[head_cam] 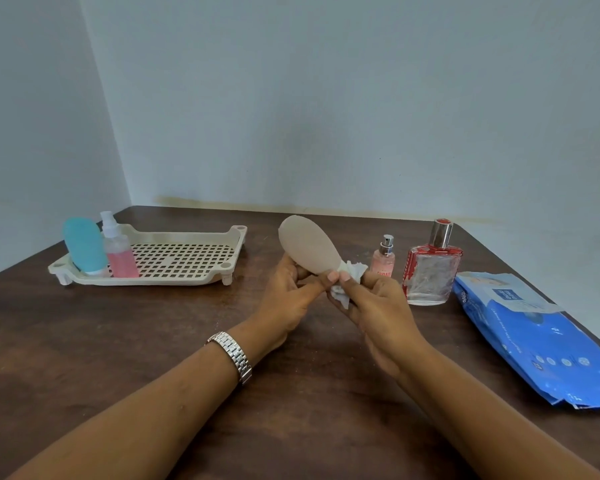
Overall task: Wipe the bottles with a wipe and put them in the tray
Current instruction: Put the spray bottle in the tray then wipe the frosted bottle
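Item: beige bottle (307,245), held mid-frame above the table, long axis running upper left to lower right. Left hand (284,299) fingers curled round its narrow end; right hand (378,313) pinches the wipe (352,271) against the cap. Tray (174,279) at frame left, nearer the left hand.

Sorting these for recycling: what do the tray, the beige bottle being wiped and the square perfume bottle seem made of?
Tray: likely moulded plastic, matte cream, with a perforated grid floor. Beige bottle: probably soft plastic or silicone; matte, opaque, rounded. Square perfume bottle: looks like clear glass, see-through and glossy.
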